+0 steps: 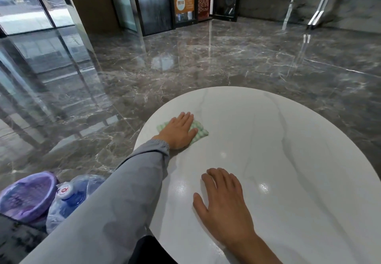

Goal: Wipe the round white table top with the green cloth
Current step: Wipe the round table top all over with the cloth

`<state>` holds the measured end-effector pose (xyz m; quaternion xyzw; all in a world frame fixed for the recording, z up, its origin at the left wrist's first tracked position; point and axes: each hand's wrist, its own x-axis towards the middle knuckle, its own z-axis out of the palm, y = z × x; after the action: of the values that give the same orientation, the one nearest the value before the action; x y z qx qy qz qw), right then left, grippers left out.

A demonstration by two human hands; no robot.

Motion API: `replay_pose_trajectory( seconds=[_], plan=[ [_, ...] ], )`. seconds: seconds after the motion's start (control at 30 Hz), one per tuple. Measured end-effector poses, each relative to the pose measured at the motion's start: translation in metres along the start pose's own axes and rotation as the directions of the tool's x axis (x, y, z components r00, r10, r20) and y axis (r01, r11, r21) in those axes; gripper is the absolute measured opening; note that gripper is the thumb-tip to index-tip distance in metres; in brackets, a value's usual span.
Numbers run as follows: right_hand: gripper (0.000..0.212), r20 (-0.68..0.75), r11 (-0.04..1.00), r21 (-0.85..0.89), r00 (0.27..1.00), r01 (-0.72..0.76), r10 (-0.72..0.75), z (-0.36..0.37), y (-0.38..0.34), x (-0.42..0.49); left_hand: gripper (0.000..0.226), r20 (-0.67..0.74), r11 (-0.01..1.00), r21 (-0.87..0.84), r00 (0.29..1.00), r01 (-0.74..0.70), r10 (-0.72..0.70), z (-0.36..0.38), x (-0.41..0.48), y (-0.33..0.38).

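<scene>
Right hand (pixel 223 206) flat, fingers spread, holding nothing, on glossy white worktop (pixel 288 160). Beyond it, left hand (pixel 178 132) flat, palm pressing green checked cloth (pixel 199 132) down, grey sleeve (pixel 123 191) outstretched. Cloth crumpled, near worktop's left edge; bare surface wide to the right of both hands.

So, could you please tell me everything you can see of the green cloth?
The green cloth is small, pale green and white, with a bumpy, checked weave that looks like soft microfibre. It lies flat on the round white table top, near its far left edge. The left hand presses down on it, palm flat and fingers spread, hiding most of it; only the edges show on either side of the hand. The right hand rests apart on the bare table.
</scene>
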<state>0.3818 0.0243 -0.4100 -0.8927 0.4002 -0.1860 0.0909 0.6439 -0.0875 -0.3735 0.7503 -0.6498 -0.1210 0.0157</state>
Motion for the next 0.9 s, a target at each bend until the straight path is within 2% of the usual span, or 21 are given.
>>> replay_pose_trajectory(
  seconds=[0.1,0.13,0.17,0.23,0.27,0.3,0.4,0.47,0.53,0.63,0.7,0.8,0.9],
  plan=[
    [0.036,-0.003,1.000,0.026,1.000,0.004,-0.004,-0.005,0.000,0.003,0.071,0.020,0.998,-0.036,0.999,-0.042,0.043,0.005,-0.021,0.009],
    [0.034,-0.012,0.999,0.053,1.000,-0.013,0.013,-0.007,0.000,0.006,0.070,0.030,0.991,-0.113,0.997,-0.066,0.069,0.006,-0.031,0.011],
    [0.032,-0.015,0.995,0.088,0.999,-0.041,0.043,-0.009,0.000,0.010,0.067,0.039,0.962,-0.259,0.995,-0.084,0.097,0.005,-0.042,0.013],
    [0.034,-0.013,0.987,0.146,0.997,-0.072,0.075,-0.015,-0.001,0.023,0.062,-0.029,0.773,-0.632,0.998,-0.061,0.056,-0.001,-0.064,0.013],
    [0.035,-0.031,0.985,0.165,0.998,-0.052,0.058,-0.016,-0.002,0.034,0.061,-0.093,0.690,-0.722,0.995,-0.054,-0.019,-0.001,-0.071,0.006],
    [0.034,-0.053,0.983,0.185,0.998,-0.013,0.023,-0.016,-0.005,0.046,0.061,-0.143,0.673,-0.739,0.984,-0.033,-0.109,-0.001,-0.076,-0.001],
    [0.033,-0.075,0.968,0.187,0.985,0.167,-0.156,-0.010,-0.017,0.093,0.048,-0.259,0.861,-0.498,0.930,0.105,-0.263,0.012,-0.091,-0.018],
    [0.042,0.018,0.960,0.163,0.973,0.226,-0.232,0.001,-0.022,0.125,0.035,-0.308,0.913,-0.396,0.923,0.097,-0.231,0.025,-0.096,-0.017],
    [0.053,0.170,0.964,0.107,0.951,0.242,-0.257,0.016,-0.020,0.148,0.045,-0.300,0.954,-0.284,0.936,0.097,-0.185,0.036,-0.099,-0.013],
    [0.059,0.358,0.974,0.038,0.907,0.222,-0.221,0.028,-0.008,0.170,0.050,-0.364,0.966,-0.232,0.911,0.113,-0.194,0.035,-0.096,-0.005],
    [0.061,0.414,0.978,0.034,0.888,0.206,-0.201,0.024,0.003,0.176,0.052,-0.399,0.977,-0.195,0.903,0.084,-0.158,0.033,-0.091,0.002],
    [0.062,0.410,0.994,0.001,0.907,0.107,-0.098,0.007,0.044,0.181,0.056,-0.429,0.991,-0.127,0.900,0.031,-0.083,0.034,-0.082,0.017],
    [0.061,0.347,0.990,-0.099,0.929,-0.104,0.132,-0.021,0.126,0.179,0.065,-0.398,0.996,-0.091,0.916,0.013,-0.048,0.041,-0.079,0.037]
  ],
)
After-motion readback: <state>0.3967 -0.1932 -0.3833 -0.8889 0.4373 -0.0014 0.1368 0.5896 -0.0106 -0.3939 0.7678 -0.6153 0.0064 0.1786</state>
